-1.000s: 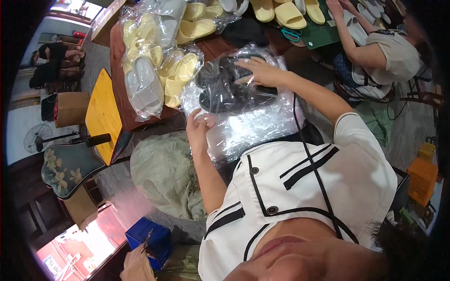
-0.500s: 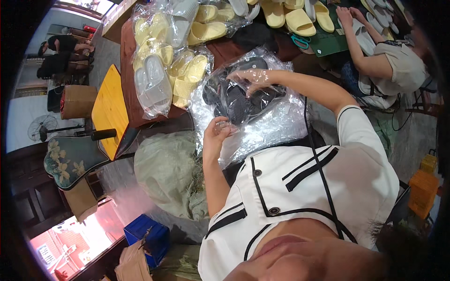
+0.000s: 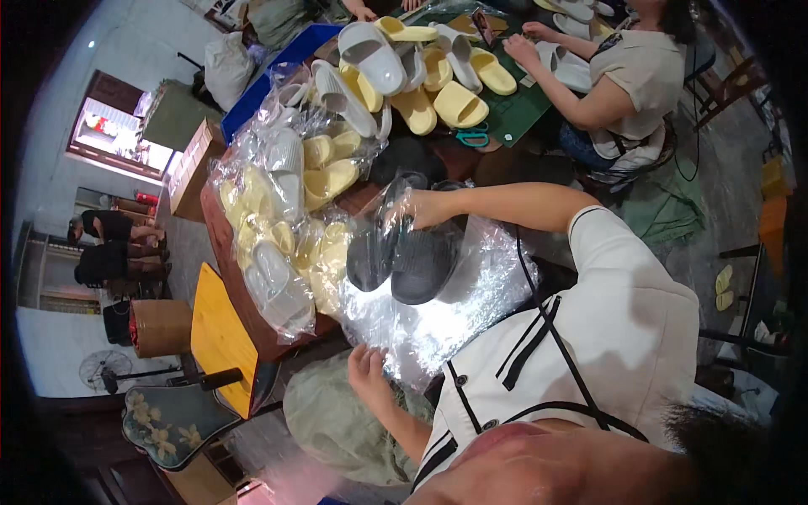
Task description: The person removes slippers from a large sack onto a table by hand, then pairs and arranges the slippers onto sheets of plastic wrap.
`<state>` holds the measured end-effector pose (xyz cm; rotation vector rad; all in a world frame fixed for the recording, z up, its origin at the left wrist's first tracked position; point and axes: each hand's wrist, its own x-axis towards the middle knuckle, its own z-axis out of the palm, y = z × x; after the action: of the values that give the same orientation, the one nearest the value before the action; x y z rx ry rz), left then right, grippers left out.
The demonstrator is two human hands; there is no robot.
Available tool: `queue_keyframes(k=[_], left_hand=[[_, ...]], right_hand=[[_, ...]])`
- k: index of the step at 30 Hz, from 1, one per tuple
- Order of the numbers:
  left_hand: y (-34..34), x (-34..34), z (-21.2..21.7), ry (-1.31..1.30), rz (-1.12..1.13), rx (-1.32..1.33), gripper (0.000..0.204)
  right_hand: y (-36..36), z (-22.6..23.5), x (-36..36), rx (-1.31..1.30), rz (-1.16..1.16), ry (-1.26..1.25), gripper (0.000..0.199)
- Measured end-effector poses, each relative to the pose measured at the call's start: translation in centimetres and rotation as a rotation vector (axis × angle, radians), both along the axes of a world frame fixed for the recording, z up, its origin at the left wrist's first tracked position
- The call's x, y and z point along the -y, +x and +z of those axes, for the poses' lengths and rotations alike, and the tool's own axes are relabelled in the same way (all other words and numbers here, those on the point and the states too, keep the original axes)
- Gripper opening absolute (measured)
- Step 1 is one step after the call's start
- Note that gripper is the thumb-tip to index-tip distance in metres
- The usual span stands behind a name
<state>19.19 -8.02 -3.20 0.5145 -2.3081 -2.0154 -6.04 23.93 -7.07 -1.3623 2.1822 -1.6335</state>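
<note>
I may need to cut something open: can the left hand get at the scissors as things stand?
Probably not easily: the black slippers and the right hand gripping them lie between the left hand and the scissors.

No words, numbers or signs which can be read, on the green mat [image 3: 522, 116] one small white mark [image 3: 507, 137], too small for reading.
</note>
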Motion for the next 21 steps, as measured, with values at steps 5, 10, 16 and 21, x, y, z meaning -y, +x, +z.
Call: queue_keyframes(k=[5,10,16,21], left_hand=[[1.5,1.3,-0.9,0.013,0.026,0.017,0.031],[2.3,1.7,-1.9,0.12,0.009,0.006,0.032],[3.5,2.7,-1.6,0.005,0.011,0.11,0.035],[4.2,1.3,0.5,0.073,-0.043,0.156,0.046]], right_hand=[[0.4,5.2,-5.8,-0.025,0.094,0.223,0.033],[-1.2,7.3,-11.8,0.021,-0.034,0.247,0.025],[-5.0,10.0,-16.9,-0.11,-0.371,0.204,0.025],[-14.5,11.6,-17.3,-0.35,-0.808,-0.002,0.042]])
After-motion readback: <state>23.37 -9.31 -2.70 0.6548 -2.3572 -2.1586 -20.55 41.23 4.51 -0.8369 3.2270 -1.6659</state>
